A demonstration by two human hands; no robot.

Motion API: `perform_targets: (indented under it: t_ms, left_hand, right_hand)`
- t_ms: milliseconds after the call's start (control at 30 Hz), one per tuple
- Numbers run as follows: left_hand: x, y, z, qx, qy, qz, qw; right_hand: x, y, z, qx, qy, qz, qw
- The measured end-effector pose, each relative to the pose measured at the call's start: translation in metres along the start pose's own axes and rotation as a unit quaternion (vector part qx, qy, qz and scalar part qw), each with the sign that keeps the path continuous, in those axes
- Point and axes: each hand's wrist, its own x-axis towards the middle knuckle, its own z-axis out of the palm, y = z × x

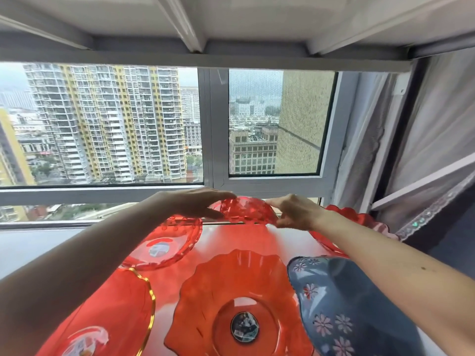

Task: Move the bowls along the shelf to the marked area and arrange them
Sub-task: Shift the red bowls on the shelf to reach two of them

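A small clear red bowl (pixel 248 210) is at the far end of the red shelf top (pixel 239 238), by the window. My left hand (pixel 199 202) grips its left rim and my right hand (pixel 293 211) grips its right rim. Nearer to me lie a clear red bowl (pixel 164 244) on the left, a wavy red bowl (pixel 231 299) in the middle, a gold-rimmed red bowl (pixel 120 312) at the bottom left and a blue flowered bowl (pixel 341 304) at the right. My right arm partly hides a scalloped red bowl (pixel 341 214).
The window frame (pixel 216 129) and sill stand right behind the shelf's far edge. A grey curtain (pixel 434 140) hangs at the right. A white ledge (pixel 38 250) runs to the left of the shelf.
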Motion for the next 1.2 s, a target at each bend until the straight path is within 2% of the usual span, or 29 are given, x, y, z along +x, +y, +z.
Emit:
perform_targets:
  t_ms: [100, 167, 267, 400, 467, 533, 633, 733, 833, 933, 1033, 1100, 1200]
  left_hand:
    - [0.005, 0.004, -0.003, -0.018, 0.010, -0.025, 0.999]
    - [0.012, 0.009, -0.003, 0.024, 0.053, -0.017, 0.998]
    - [0.022, 0.014, -0.005, 0.016, 0.131, -0.016, 0.991]
    - [0.046, 0.022, -0.008, -0.022, 0.246, -0.003, 0.969]
    - [0.064, 0.031, -0.008, -0.047, 0.291, -0.025, 0.955]
    - [0.084, 0.043, -0.008, -0.088, 0.305, -0.072, 0.946]
    - [0.113, 0.065, -0.001, -0.178, 0.277, -0.096, 0.939]
    - [0.131, 0.093, 0.015, -0.244, 0.185, -0.070, 0.949]
    - [0.143, 0.113, 0.034, -0.171, 0.109, -0.034, 0.979]
    - [0.149, 0.125, 0.046, -0.113, 0.082, -0.022, 0.990]
    - [0.151, 0.132, 0.053, -0.093, 0.054, -0.025, 0.994]
    - [0.152, 0.136, 0.060, -0.078, 0.031, -0.029, 0.996]
    - [0.154, 0.143, 0.072, -0.044, 0.002, -0.050, 0.998]
  right_hand:
    - [-0.006, 0.003, -0.003, -0.163, 0.161, -0.029, 0.973]
    - [-0.009, 0.004, -0.005, -0.200, 0.213, 0.009, 0.956]
    - [-0.011, 0.011, -0.016, -0.151, 0.240, 0.087, 0.955]
    - [-0.029, 0.033, -0.038, -0.066, 0.310, 0.133, 0.939]
    - [-0.042, 0.047, -0.049, -0.036, 0.318, 0.172, 0.931]
    - [-0.057, 0.061, -0.058, -0.010, 0.323, 0.200, 0.925]
    - [-0.083, 0.083, -0.064, 0.048, 0.316, 0.257, 0.912]
    - [-0.108, 0.103, -0.061, 0.071, 0.255, 0.355, 0.897]
    - [-0.126, 0.116, -0.049, 0.106, 0.198, 0.447, 0.866]
    - [-0.135, 0.122, -0.038, 0.198, 0.173, 0.498, 0.826]
    - [-0.143, 0.120, -0.028, 0.326, 0.180, 0.540, 0.754]
    - [-0.147, 0.119, -0.018, 0.379, 0.157, 0.555, 0.724]
    - [-0.155, 0.120, -0.001, 0.383, 0.112, 0.577, 0.712]
